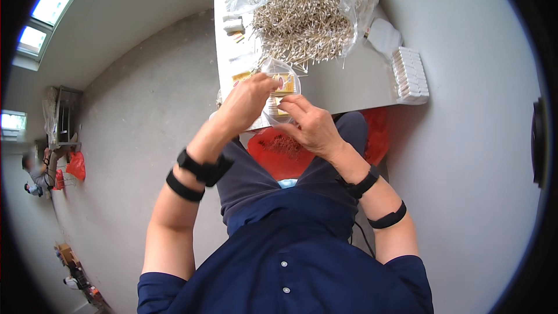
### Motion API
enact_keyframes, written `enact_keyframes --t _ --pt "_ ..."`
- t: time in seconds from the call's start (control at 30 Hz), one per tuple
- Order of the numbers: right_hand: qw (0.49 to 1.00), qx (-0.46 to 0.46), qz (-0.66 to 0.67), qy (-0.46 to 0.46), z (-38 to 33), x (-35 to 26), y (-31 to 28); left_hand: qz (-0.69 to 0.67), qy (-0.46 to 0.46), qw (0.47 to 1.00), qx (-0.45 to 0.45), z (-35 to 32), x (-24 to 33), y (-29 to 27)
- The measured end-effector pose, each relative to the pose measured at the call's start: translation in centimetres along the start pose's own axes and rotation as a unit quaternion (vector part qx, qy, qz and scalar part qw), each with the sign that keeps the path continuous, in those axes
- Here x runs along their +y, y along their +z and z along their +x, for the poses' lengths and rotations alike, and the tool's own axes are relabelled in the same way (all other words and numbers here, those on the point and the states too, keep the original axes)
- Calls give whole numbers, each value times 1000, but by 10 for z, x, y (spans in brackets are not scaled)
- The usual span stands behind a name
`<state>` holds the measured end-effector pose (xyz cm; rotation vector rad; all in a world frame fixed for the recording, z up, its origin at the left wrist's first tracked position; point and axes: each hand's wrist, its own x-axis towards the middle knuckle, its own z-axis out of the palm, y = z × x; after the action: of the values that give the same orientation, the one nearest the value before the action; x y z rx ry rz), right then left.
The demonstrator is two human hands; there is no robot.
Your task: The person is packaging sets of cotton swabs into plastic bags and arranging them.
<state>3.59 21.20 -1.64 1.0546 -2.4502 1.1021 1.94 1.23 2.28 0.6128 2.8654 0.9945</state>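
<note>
A round, clear plastic container (297, 84) sits at the near edge of the table in front of me, with a yellow-labelled card or pack (285, 83) showing in it. My left hand (249, 100) is closed over its left side, the fingertips bunched and partly hidden, so what they pinch cannot be made out. From the right, my right hand (314, 127) reaches to the container's near right side. Its thumb and bent fingers lie either side of the plastic. Just beyond is a big heap of loose cotton swabs (302, 14) in an open clear plastic bag (350, 6).
White packs (233, 25) and yellow pieces lie along the table's left side. Stacked white bundles (410, 75) stand at its right edge, close to the wall. A red bag (276, 154) hangs under the table by my knees. Other people are far left.
</note>
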Motion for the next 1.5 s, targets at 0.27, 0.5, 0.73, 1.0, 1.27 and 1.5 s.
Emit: enact_keyframes --t 0.27,0.5,0.73,1.0,1.27,1.5 --pt "992 18 -88 -91 94 56 9 117 -86 967 210 -51 58 77" --pt "976 -119 -137 123 101 90 15 178 -17 967 183 -61 15 78" --pt "940 -62 75 326 58 80 -25 100 33 988 115 -36 -45 7" --pt "892 -75 193 401 47 99 -22 122 58 989 67 1 -39 16" --pt "965 -54 -229 -116 37 92 -23 58 18 998 -1 3 -57 10" --pt "980 -182 10 80 103 109 -55 41 7 999 34 34 -47 -45"
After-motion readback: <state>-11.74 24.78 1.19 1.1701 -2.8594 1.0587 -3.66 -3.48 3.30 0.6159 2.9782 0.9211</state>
